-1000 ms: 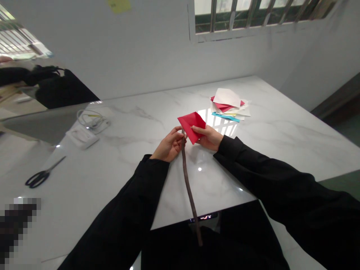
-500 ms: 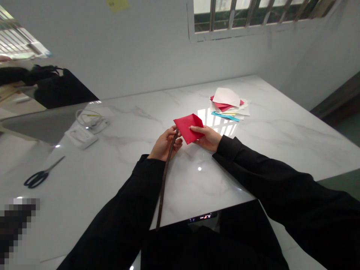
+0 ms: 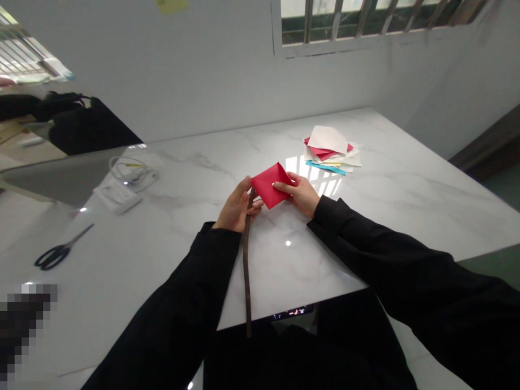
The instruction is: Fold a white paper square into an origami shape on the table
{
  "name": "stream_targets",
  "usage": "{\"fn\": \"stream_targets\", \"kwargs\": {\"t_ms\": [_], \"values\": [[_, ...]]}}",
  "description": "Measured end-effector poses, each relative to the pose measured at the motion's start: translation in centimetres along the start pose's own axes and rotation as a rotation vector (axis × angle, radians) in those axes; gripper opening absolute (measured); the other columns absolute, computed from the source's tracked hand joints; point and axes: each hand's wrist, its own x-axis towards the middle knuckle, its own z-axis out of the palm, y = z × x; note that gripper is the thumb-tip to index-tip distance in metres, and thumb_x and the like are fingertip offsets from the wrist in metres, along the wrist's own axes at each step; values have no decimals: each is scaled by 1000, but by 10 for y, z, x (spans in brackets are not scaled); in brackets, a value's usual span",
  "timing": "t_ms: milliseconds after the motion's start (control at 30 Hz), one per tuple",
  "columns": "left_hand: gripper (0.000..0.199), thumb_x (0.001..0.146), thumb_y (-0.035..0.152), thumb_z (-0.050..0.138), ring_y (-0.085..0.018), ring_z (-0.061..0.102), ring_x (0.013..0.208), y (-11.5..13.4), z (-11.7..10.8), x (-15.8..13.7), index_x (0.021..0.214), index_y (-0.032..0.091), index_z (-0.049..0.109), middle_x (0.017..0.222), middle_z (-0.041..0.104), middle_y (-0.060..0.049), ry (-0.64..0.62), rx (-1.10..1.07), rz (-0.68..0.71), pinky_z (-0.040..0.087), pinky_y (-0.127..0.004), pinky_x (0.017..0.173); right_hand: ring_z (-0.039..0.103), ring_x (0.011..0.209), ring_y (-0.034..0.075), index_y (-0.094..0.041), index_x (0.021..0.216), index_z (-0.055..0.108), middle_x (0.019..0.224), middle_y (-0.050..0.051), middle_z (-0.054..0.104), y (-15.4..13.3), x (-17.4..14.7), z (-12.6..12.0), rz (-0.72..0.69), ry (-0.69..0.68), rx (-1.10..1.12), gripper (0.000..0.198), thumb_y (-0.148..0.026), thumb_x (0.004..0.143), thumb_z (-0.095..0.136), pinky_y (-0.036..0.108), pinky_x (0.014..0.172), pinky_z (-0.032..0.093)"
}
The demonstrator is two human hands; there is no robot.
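Note:
A small red paper envelope (image 3: 268, 183) is held above the white table between my two hands. My left hand (image 3: 236, 206) pinches its left corner, thumb uppermost. Under that hand's curled fingers runs a long thin brown stick (image 3: 246, 260), whose lower end reaches past the table's front edge. My right hand (image 3: 303, 194) grips the right side, with the thumb lying across the front and a finger along the upper right edge. The remaining right fingers are hidden behind the paper.
Behind my right hand lies a loose pile of coloured paper pieces (image 3: 329, 149). To the left are black-handled scissors (image 3: 54, 255), a white box (image 3: 117, 196) and a coiled white cable (image 3: 132, 172). A wall (image 3: 211, 81) borders the marble-patterned table (image 3: 179, 271) at the back.
The raised upper right part of the red envelope now lies flatter under my right fingers. The stick's lower end has swung right. My left thumb has moved up to the corner.

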Motion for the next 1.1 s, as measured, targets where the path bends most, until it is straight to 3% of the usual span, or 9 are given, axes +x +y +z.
{"fn": "stream_targets", "kwargs": {"t_ms": [200, 433, 800, 1100], "values": [[41, 74, 27, 90, -2, 45, 46, -4, -3, 2, 105, 18, 65, 73, 58, 5, 1, 140, 68, 21, -12, 33, 72, 88, 18, -20, 105, 71, 100, 2, 77, 2, 1, -3, -30, -19, -62, 53, -43, 65, 97, 33, 89, 60], [43, 77, 30, 87, -3, 40, 41, -3, -5, 2, 111, 19, 64, 63, 54, 7, -3, 218, 48, 18, -14, 33, 70, 86, 18, -20, 105, 72, 98, 2, 76, 1, 0, -3, -46, -37, -116, 51, -45, 67, 95, 31, 85, 58], [36, 74, 25, 87, -2, 37, 36, -5, -9, 4, 100, 20, 63, 64, 54, 8, 77, 226, 32, 16, -17, 32, 68, 86, 19, -19, 99, 73, 92, 1, 76, 1, 1, -3, -77, 1, -171, 47, -46, 67, 94, 31, 84, 57], [39, 73, 28, 90, -1, 39, 39, -5, -8, 3, 97, 20, 61, 68, 55, 8, 72, 250, 24, 17, -16, 31, 68, 86, 19, -20, 97, 73, 92, 1, 75, 0, 1, -3, -83, -6, -157, 44, -45, 68, 94, 33, 85, 56]]}}
